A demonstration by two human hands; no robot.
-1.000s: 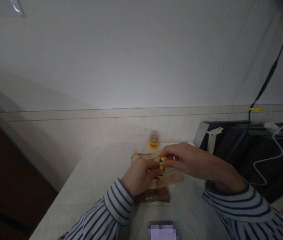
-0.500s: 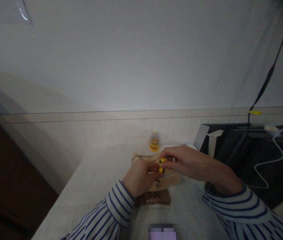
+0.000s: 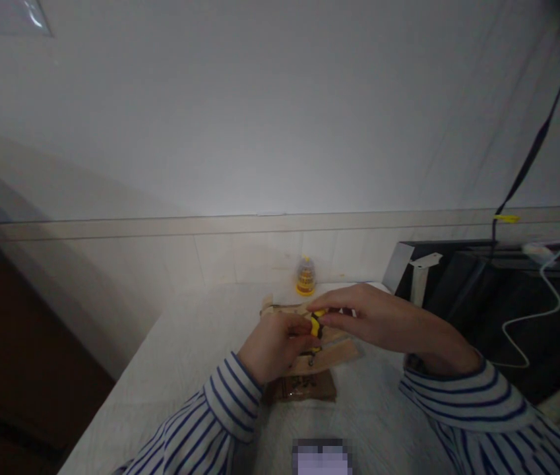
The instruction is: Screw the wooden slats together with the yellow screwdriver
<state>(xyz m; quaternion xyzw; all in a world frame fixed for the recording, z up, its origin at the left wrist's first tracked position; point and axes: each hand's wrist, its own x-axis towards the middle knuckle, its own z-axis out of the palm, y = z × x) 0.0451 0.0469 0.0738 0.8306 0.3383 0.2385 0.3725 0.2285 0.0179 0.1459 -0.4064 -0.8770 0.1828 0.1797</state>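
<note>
My left hand (image 3: 272,346) is closed, pinching a small yellow-and-black screwdriver (image 3: 316,326) between thumb and fingers. From the right, my right hand (image 3: 366,316) grips the yellow top end of the same screwdriver with thumb and fingertips. Its lower end is partly hidden by my left fingers. Beneath both hands lies a tan, paper-like wrapper (image 3: 342,354), with a brown printed packet (image 3: 309,386) at its near side. A small dark piece shows just under my left fingertips, too small to name.
A clear dome-shaped bit case with yellow contents (image 3: 305,277) stands by the wall behind my hands. Black panels (image 3: 522,303) with a white cable (image 3: 559,297) are at the right. A pixelated patch covers something on the white table (image 3: 161,376) near me.
My right fingers have shifted slightly left over the screwdriver's top, and the screwdriver has turned a little between my hands. The view has tilted slightly.
</note>
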